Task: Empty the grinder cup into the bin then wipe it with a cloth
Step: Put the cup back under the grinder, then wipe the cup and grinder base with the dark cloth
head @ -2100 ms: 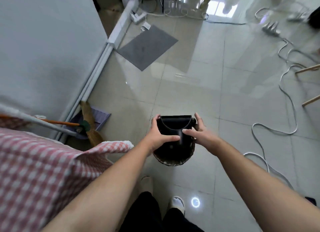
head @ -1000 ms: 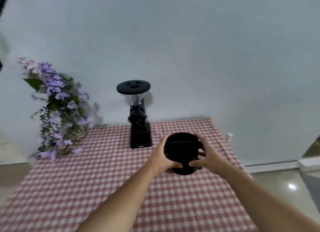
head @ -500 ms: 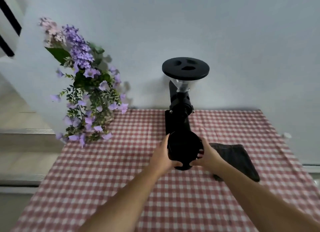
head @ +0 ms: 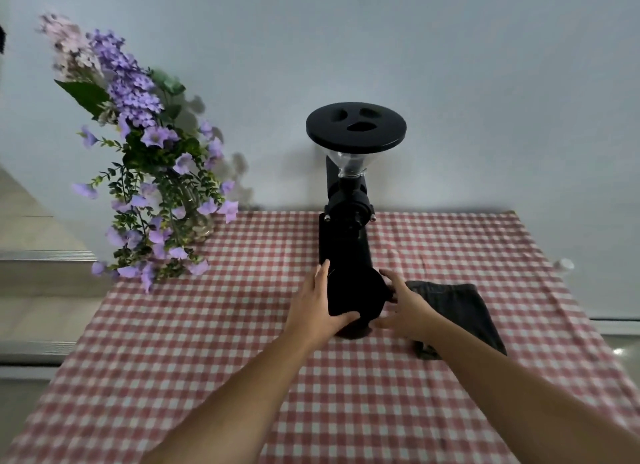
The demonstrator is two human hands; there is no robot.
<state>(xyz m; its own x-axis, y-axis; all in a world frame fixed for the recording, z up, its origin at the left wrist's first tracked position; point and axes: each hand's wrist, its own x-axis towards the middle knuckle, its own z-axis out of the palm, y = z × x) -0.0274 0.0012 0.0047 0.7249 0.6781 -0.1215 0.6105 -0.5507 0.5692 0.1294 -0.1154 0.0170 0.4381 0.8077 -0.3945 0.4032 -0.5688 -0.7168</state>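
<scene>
head view. grinder cup (head: 358,299), black, sits in front of the coffee grinder's (head: 346,228) base, at mid-counter, low over the red-and-white checked tablecloth (head: 207,359). cannot tell whether its bottom touches the cloth. only a dark shadow shows under it.

left hand (head: 313,308) grips the cup's left side: fingers straight up along the wall, thumb wrapped across the near face.

right hand (head: 407,308) is curved round the cup's right side, fingertips on the wall, thumb low near the base.

dark grey cloth (head: 460,308) lies flat on the counter just right of the cup. the right wrist covers its left edge.

purple flowers in a glass vase (head: 149,173) stand at the counter's back left, well apart from the cup.
</scene>
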